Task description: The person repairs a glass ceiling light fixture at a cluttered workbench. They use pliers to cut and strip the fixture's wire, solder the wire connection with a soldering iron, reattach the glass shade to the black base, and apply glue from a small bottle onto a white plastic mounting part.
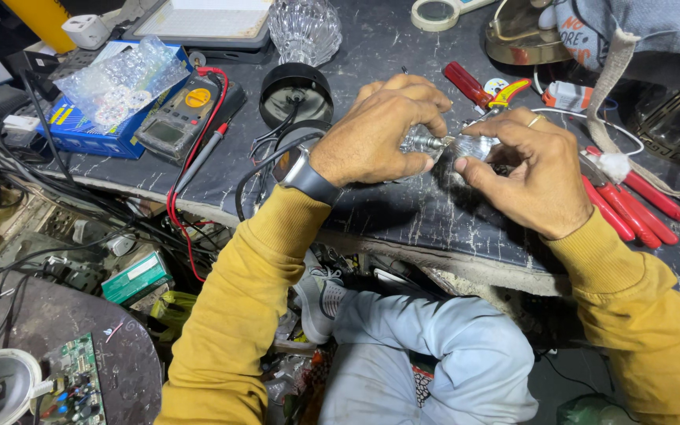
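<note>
Near the workbench's [403,212] front edge, both hands pinch a small clear bulb assembly [454,145] — left hand [379,130] on its metal end, right hand [533,169] on the glass. Seemingly mid-fitting — the join wants a gentle, steady twist.

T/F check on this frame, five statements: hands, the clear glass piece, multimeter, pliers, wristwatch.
1. Both hands hold the small clear glass piece. True: left hand and right hand grip it from either side.
2. The multimeter lies right of the hands. False: it lies to their left, beside the blue box.
3. The wristwatch is on the left wrist. True.
4. The right hand holds the red-handled pliers. False: they lie on the workbench beside it.
5. The sleeves are blue. False: mustard yellow.
</note>
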